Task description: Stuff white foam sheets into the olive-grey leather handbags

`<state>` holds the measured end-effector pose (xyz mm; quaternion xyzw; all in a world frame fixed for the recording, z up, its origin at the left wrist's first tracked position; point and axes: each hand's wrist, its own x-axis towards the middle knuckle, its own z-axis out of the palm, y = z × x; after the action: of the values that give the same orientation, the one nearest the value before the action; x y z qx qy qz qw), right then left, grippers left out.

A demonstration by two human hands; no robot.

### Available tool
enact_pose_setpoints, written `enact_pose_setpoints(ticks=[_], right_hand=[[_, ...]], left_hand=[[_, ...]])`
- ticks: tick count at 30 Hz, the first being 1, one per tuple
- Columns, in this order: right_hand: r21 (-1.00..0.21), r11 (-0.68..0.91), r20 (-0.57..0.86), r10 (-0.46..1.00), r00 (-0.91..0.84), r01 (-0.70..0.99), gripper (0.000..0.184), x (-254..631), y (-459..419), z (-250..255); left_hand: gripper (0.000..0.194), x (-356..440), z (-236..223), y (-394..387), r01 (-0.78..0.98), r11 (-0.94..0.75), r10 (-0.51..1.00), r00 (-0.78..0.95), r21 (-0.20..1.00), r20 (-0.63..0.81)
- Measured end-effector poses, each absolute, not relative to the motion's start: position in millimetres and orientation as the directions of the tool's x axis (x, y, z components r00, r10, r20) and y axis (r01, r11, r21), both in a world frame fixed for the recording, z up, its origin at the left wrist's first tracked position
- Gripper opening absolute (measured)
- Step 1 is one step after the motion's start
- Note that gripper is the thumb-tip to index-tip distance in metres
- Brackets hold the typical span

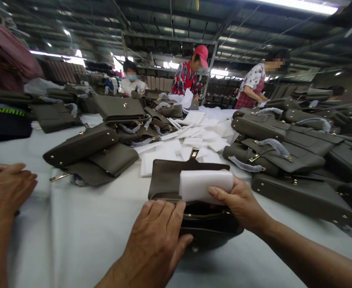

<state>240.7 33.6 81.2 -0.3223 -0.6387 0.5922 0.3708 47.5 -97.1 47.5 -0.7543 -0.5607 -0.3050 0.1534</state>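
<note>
An olive-grey handbag [212, 236] stands before me on the white-covered table, its flap [167, 176] raised and its zipped mouth open. My left hand [158, 236] grips the bag at the left of the mouth, fingers over the edge and thumb against the front. Between the thumb and fingers of my right hand [239, 200] is a folded white foam sheet [204, 186], held just above the opening. The fingers behind the sheet are partly hidden. A gold clasp piece [194, 153] sticks up from the flap's edge.
Similar handbags pile up at the left [83, 144] and right [302, 192]. Loose white foam sheets [191, 140] lie in a heap beyond my bag. Another person's hands [8, 188] rest at the far left. Several people work across the table, one in a red cap [201, 55].
</note>
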Motion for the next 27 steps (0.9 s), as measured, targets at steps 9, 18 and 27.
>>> enact_pose_setpoints(ticks=[9,18,27], right_hand=[[-0.987,0.003,0.096,0.815,-0.572,-0.161,0.043,245,39,76],[-0.893,0.363,0.034,0.645,-0.764,0.266,0.035,256,38,105],[0.018,0.888,-0.098,0.460,-0.883,0.460,0.028,232,20,151]], left_hand=[[0.010,58,43,-96,0.965,-0.258,0.821,0.195,0.044,0.536],[0.033,62,55,-104,0.961,-0.224,0.927,0.160,0.160,0.340],[0.025,65,66,-110,0.965,-0.142,0.975,0.097,0.220,0.202]])
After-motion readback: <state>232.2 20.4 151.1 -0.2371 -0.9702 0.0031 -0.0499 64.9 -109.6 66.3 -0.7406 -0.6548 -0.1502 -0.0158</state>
